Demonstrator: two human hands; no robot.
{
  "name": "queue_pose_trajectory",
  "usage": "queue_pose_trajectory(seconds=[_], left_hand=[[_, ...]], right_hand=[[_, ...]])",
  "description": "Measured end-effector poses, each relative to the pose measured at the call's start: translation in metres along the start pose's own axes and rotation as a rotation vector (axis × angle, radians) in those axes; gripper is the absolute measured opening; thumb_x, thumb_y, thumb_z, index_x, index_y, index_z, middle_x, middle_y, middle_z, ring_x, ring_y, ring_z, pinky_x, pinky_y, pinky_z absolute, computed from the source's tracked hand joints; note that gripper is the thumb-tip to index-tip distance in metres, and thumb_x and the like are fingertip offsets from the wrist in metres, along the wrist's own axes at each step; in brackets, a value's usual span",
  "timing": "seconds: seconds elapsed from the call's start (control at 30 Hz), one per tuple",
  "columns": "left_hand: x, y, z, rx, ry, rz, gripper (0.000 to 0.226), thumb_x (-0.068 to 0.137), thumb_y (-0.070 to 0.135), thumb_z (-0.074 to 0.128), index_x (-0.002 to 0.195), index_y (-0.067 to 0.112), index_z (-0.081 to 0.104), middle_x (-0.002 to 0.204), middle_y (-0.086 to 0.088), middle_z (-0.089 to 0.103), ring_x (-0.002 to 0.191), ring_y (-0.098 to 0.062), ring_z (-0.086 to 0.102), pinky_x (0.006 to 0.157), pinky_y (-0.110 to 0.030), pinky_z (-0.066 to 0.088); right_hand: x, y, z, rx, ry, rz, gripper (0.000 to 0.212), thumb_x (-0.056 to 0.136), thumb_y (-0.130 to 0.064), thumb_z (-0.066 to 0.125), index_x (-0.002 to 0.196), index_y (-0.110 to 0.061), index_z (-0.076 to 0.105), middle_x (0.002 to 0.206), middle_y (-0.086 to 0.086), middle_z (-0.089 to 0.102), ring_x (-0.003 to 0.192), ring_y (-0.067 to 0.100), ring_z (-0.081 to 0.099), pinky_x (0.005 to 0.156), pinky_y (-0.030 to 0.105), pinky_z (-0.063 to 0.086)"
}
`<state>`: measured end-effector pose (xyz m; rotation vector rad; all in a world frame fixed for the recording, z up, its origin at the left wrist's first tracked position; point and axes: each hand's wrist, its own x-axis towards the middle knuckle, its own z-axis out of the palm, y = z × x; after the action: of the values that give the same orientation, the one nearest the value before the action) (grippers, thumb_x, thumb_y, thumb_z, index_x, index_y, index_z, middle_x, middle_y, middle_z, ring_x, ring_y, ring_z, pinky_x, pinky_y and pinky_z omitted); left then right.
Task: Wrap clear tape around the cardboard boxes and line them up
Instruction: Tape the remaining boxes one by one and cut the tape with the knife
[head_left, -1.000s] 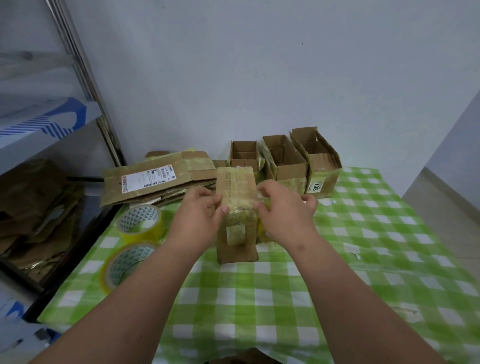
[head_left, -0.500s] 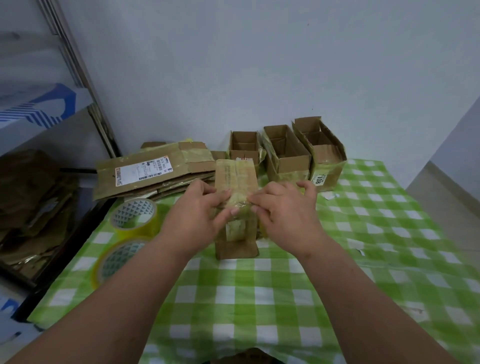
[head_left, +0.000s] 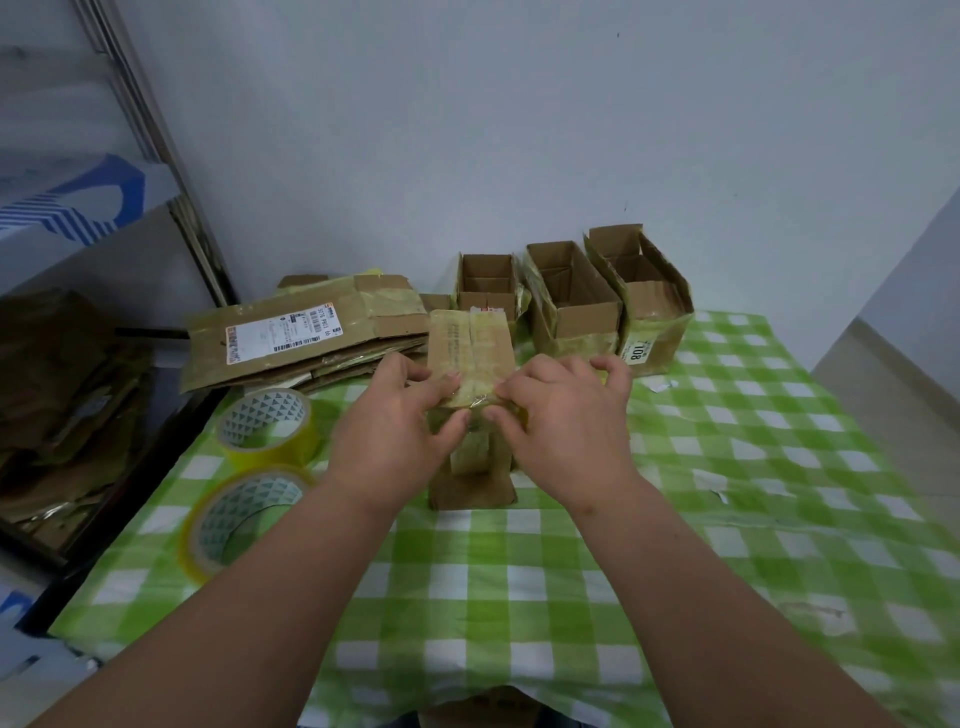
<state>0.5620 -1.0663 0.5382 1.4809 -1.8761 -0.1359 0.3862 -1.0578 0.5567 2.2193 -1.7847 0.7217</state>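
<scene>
A tall cardboard box (head_left: 470, 343) with yellowish clear tape over its top stands in the middle of the green checked table (head_left: 519, 597). My left hand (head_left: 395, 431) grips its left side, fingers on the top edge and thumb on the near face. My right hand (head_left: 566, 426) grips the right side the same way, and the two thumbs nearly meet over the tape at the front top edge. Three open taped boxes (head_left: 485, 278) (head_left: 571, 306) (head_left: 649, 291) stand in a row against the wall behind it.
Two rolls of clear tape (head_left: 265, 423) (head_left: 244, 514) lie at the table's left side. Flattened cardboard (head_left: 306, 332) is stacked at the back left. A metal shelf (head_left: 78, 208) with more cardboard stands left of the table. Small paper scraps (head_left: 711, 483) lie at the right.
Both hands slid from the box's upper sides toward its near top edge, and fingertips and thumbs came together over the tape. The box stayed in place.
</scene>
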Motion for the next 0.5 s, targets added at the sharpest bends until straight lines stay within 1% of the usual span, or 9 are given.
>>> queue_pose_trajectory(seconds=[0.07, 0.2, 0.23, 0.3, 0.33, 0.37, 0.4, 0.43, 0.5], left_hand=[[-0.001, 0.001, 0.002, 0.003, 0.010, -0.015, 0.044, 0.079, 0.040, 0.077, 0.119, 0.025, 0.071, 0.111, 0.004, 0.055, 0.081, -0.014, 0.061, 0.065, -0.040, 0.058], [-0.003, 0.004, 0.003, -0.001, 0.013, -0.034, 0.042, 0.082, 0.035, 0.077, 0.122, 0.023, 0.070, 0.117, 0.002, 0.058, 0.077, -0.010, 0.055, 0.071, -0.038, 0.058], [-0.004, 0.005, 0.002, -0.028, 0.008, -0.042, 0.041, 0.084, 0.033, 0.076, 0.123, 0.023, 0.069, 0.119, 0.002, 0.057, 0.081, -0.010, 0.055, 0.075, -0.037, 0.058], [-0.006, 0.003, -0.001, -0.120, -0.011, -0.065, 0.040, 0.088, 0.027, 0.072, 0.128, 0.023, 0.066, 0.120, 0.008, 0.054, 0.098, -0.009, 0.058, 0.087, -0.035, 0.056], [-0.007, 0.000, -0.005, -0.157, -0.035, -0.076, 0.039, 0.092, 0.023, 0.068, 0.130, 0.022, 0.064, 0.121, 0.012, 0.052, 0.107, -0.008, 0.057, 0.092, -0.029, 0.053], [-0.006, -0.002, -0.009, -0.180, -0.075, -0.082, 0.037, 0.094, 0.018, 0.062, 0.132, 0.022, 0.062, 0.121, 0.014, 0.050, 0.112, -0.005, 0.054, 0.095, -0.019, 0.048], [-0.005, -0.005, -0.015, -0.200, -0.129, -0.085, 0.037, 0.097, 0.013, 0.057, 0.132, 0.023, 0.062, 0.123, 0.015, 0.050, 0.114, 0.001, 0.051, 0.094, -0.008, 0.040], [-0.003, -0.008, -0.020, -0.222, -0.186, -0.088, 0.039, 0.098, 0.008, 0.052, 0.132, 0.024, 0.062, 0.123, 0.017, 0.050, 0.111, 0.010, 0.048, 0.090, 0.001, 0.032], [0.003, -0.012, -0.028, -0.263, -0.272, -0.089, 0.041, 0.099, 0.004, 0.047, 0.130, 0.026, 0.063, 0.119, 0.021, 0.049, 0.104, 0.024, 0.043, 0.083, 0.007, 0.027]], right_hand=[[-0.001, -0.003, 0.001, -0.034, 0.010, 0.005, 0.015, 0.086, -0.046, 0.066, 0.085, -0.033, 0.073, 0.088, -0.013, 0.065, 0.092, 0.020, 0.060, 0.099, 0.046, 0.022], [-0.001, -0.005, 0.002, -0.040, 0.022, -0.008, 0.014, 0.088, -0.040, 0.063, 0.084, -0.031, 0.073, 0.087, -0.013, 0.064, 0.090, 0.020, 0.060, 0.099, 0.044, 0.021], [-0.001, -0.004, 0.002, -0.030, 0.021, -0.018, 0.014, 0.088, -0.039, 0.062, 0.085, -0.032, 0.073, 0.088, -0.014, 0.065, 0.091, 0.019, 0.060, 0.099, 0.044, 0.020], [-0.001, 0.001, 0.001, 0.009, 0.009, -0.041, 0.015, 0.088, -0.037, 0.059, 0.089, -0.033, 0.074, 0.092, -0.015, 0.066, 0.093, 0.019, 0.060, 0.100, 0.043, 0.019], [-0.001, 0.004, 0.001, 0.032, -0.004, -0.052, 0.019, 0.087, -0.035, 0.057, 0.092, -0.033, 0.075, 0.096, -0.016, 0.067, 0.095, 0.019, 0.061, 0.100, 0.043, 0.018], [0.000, 0.007, 0.000, 0.054, -0.021, -0.062, 0.023, 0.085, -0.032, 0.055, 0.096, -0.033, 0.076, 0.099, -0.016, 0.067, 0.097, 0.019, 0.061, 0.100, 0.043, 0.018], [0.000, 0.009, -0.001, 0.073, -0.038, -0.071, 0.029, 0.083, -0.028, 0.052, 0.099, -0.032, 0.076, 0.103, -0.016, 0.067, 0.099, 0.019, 0.060, 0.100, 0.043, 0.017], [0.000, 0.010, -0.002, 0.088, -0.058, -0.078, 0.034, 0.080, -0.025, 0.050, 0.103, -0.031, 0.075, 0.105, -0.016, 0.066, 0.101, 0.019, 0.060, 0.101, 0.042, 0.016], [0.000, 0.011, -0.003, 0.104, -0.097, -0.079, 0.042, 0.077, -0.022, 0.048, 0.109, -0.031, 0.074, 0.108, -0.016, 0.065, 0.105, 0.019, 0.059, 0.103, 0.043, 0.015]])
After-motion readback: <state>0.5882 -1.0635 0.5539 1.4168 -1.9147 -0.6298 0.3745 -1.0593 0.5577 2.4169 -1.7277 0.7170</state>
